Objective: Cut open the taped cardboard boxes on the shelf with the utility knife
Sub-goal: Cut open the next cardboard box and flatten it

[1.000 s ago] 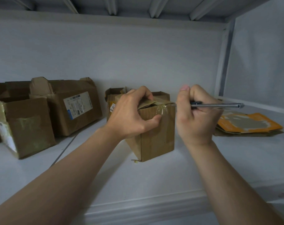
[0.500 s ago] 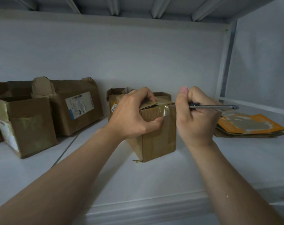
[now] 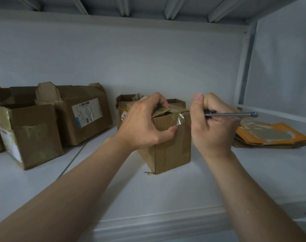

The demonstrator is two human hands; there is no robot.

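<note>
Head view: two hands work on a small cardboard box standing mid-shelf.
The left hand grips the box's top corner, fingers curled over the flap, thumb on the front beside the clear tape. Just right of it, the right hand is fisted round a slim utility knife, blade hidden. Farther back lie opened boxes at left and flattened orange cardboard at right.

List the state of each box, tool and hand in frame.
small box: upright on shelf, top flaps taped, tape end lifted
utility knife: level at box's top edge, blade hidden
left hand: grips small box's top
right hand: grips utility knife
labelled box: top flaps up
orange cardboard: flattened, lying on shelf
</note>
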